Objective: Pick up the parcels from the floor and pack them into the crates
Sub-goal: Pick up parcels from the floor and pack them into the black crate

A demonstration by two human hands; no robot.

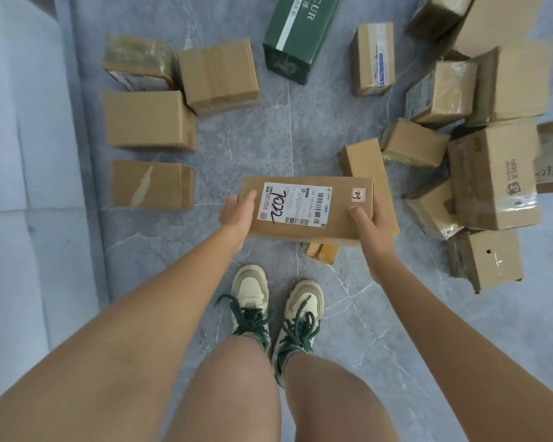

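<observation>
A flat brown cardboard parcel [339, 212] with a white shipping label marked in black pen is held above the floor in front of me. My left hand [237, 212] grips its left end, thumb on top. My right hand [369, 231] grips its right end, thumb on the top face. Several more cardboard parcels lie on the grey floor: a group at the left [147, 119] and a pile at the right [492, 177]. A narrow parcel [364, 157] and a small yellowish one [321, 252] lie partly under the held parcel. No crate is in view.
A long green box [297, 36] lies at the top centre. A pale wall or panel [20, 186] runs down the left side. My shoes [275, 314] stand on bare grey tile [268, 138] between the two groups of parcels.
</observation>
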